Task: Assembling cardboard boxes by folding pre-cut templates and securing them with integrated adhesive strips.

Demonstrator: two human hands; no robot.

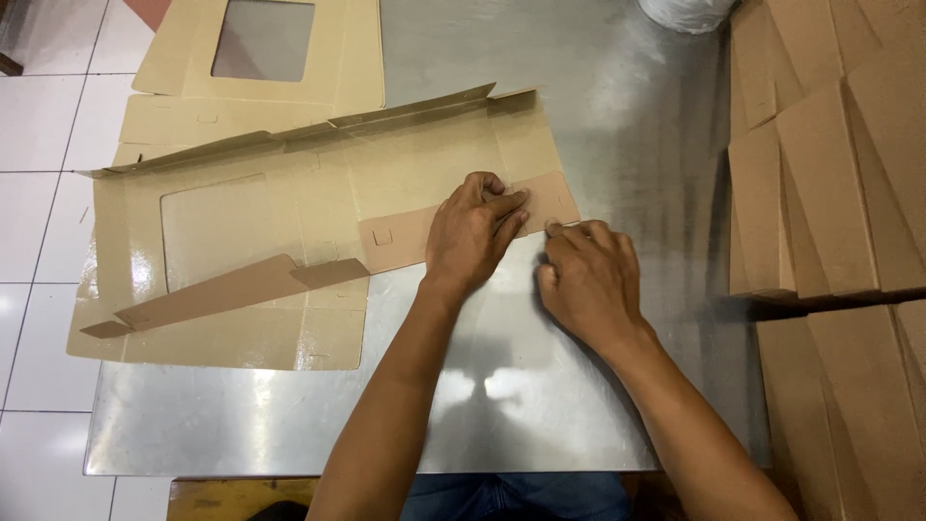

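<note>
Head view: flat, unfolded carton blank (289, 232) of glossy tan card with a clear window panel, lying at nine o'clock on the steel table (617, 145). Left hand (473, 232) pressing a brown matte end flap (550, 198) down, fingers extended. Right hand (588, 285) half-curled, fingertips pinching the flap's edge. Second blank at eleven o'clock, cut off. Stacked brown card (830, 193) at three o'clock, partly out of frame.

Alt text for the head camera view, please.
Both hands press a folded flap of a flat cardboard window box on a steel table: the left hand lies on the flap, the right hand at its edge. Stacked brown cardboard sits to the right.
</note>
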